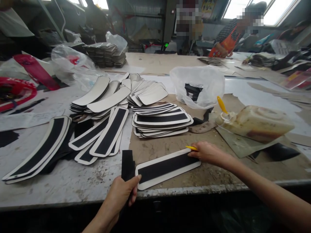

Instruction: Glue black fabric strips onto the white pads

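A white panel with a black strip along its middle lies at an angle near the table's front edge. My left hand is closed around several black fabric strips, its thumb resting on the panel's left end. At the other end, my right hand is closed on a slim yellow tool whose tip points left; its fingers also touch the panel. Just behind lies a stack of similar black-striped panels. More striped panels are spread to the left, and curved ones lie beyond those.
Plain white pieces are piled farther back. A cloudy plastic jug lies on its side at right, with a yellow handle at its mouth. Behind is a white plastic bag. Another person in an orange apron stands across the table.
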`<state>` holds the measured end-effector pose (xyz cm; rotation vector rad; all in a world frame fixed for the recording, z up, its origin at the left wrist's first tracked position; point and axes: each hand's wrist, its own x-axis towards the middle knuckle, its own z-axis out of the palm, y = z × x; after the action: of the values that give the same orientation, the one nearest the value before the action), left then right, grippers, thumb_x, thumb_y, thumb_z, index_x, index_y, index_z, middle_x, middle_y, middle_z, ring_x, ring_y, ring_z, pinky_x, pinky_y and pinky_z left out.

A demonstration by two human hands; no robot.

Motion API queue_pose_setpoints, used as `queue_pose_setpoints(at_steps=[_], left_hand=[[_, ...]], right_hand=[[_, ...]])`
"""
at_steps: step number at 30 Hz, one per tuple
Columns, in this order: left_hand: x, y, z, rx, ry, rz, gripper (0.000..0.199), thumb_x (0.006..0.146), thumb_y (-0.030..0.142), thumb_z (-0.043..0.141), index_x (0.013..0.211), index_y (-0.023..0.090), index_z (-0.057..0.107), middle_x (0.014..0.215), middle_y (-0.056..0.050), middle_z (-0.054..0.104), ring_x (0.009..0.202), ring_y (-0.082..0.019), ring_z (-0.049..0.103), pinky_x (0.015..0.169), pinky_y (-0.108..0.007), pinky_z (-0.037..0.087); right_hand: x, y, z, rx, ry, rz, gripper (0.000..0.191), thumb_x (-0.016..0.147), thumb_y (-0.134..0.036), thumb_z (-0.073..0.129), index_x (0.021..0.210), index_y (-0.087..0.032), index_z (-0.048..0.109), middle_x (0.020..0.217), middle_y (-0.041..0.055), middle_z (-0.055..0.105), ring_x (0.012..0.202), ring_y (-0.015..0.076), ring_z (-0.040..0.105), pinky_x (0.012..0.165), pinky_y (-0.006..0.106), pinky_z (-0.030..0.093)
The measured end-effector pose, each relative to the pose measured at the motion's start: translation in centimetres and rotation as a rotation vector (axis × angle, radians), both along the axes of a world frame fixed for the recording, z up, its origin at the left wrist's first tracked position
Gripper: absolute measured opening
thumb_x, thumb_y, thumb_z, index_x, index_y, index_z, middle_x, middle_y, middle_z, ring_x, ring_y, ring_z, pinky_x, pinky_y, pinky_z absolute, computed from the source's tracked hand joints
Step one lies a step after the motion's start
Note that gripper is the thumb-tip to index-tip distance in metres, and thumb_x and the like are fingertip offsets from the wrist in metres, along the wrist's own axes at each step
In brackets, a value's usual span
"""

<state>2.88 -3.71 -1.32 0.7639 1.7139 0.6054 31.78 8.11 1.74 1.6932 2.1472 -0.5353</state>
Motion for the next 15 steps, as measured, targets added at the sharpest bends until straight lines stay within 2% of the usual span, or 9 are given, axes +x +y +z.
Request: queue_pose_setpoints(at_steps=[15], left_hand=[[0.57, 0.13, 0.67, -0.011, 0.085, -0.013, 0.050, 0.069, 0.053, 0.054, 0.034, 0.018, 0.046, 0.029, -0.002, 0.044, 0.031, -0.010, 0.037, 0.043, -0.024, 0.031]], right_hand=[[-0.12, 0.39, 0.03, -0.032, -0.019, 0.029, 0.028, 0.082, -0.043, 0.052, 0.087, -0.019, 0.065, 0.087, 0.0093, 0.068, 0.082, 0.0242, 0.063, 0.060, 0.027, 0.038]])
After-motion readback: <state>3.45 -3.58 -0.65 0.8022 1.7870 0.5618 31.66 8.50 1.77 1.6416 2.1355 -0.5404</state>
